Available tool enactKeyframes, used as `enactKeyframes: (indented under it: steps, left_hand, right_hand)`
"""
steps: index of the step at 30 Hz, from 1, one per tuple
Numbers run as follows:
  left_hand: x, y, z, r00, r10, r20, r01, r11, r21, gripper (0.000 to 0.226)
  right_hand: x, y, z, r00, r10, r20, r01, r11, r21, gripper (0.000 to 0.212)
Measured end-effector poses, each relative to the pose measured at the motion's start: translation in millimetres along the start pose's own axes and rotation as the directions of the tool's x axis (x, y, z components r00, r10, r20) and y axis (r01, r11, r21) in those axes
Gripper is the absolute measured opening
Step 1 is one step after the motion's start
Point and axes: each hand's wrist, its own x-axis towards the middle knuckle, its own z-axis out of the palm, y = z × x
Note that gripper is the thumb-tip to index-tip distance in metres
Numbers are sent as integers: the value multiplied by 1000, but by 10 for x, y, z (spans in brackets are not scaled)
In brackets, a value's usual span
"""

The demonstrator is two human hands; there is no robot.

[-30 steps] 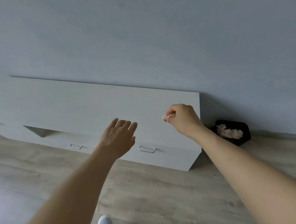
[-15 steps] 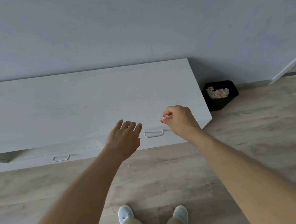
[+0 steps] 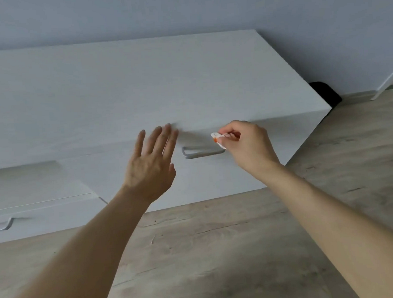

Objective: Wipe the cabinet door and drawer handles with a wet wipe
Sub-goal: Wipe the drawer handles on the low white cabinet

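Pale grey wall [image 3: 182,9] and wood-look floor [image 3: 220,251] frame a low white cabinet [image 3: 118,84] that runs along the wall. By my reading, the step in hand is the approach to the first wipe: the right hand [image 3: 248,145] pinches a small white item with an orange mark, probably the wet wipe [image 3: 218,138] bunched or still in a sachet, and holds it just above the right end of the drawer handle [image 3: 202,152]. Whether it touches the metal yet I cannot tell. The left hand [image 3: 150,161] hangs with fingers straight and spread, holding nothing, just left of that handle and near the cabinet front. The handle is a slim metal bar whose long axis lies along the cabinet front, left to right, its ends bent back into the drawer face. A second handle [image 3: 2,226] shows at the far left, lower on the front. The next move likely calls for wrapping the wipe round the bar and sliding it leftward along its length.
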Motion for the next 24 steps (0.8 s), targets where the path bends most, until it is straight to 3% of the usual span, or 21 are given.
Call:
enactKeyframes:
  steps: [5, 11, 18, 24]
  left_hand:
    - [-63, 63, 546, 980, -58, -189, 62, 998, 17, 80]
    - [31, 35, 842, 899, -53, -435, 45, 999, -27, 84]
    - [75, 192, 954, 829, -178, -530, 107, 981, -161, 82]
    - [123, 241, 980, 791, -246, -560, 102, 956, -276, 84]
  right_hand:
    - [-58, 494, 331, 975, -100, -198, 139, 971, 193, 5]
    - [-90, 883, 461, 935, -108, -339, 238, 897, 372, 14]
    - [-18, 1020, 524, 907, -126, -402, 302, 860, 411, 23]
    - [81, 1019, 537, 869, -193, -455, 365, 871, 328, 27]
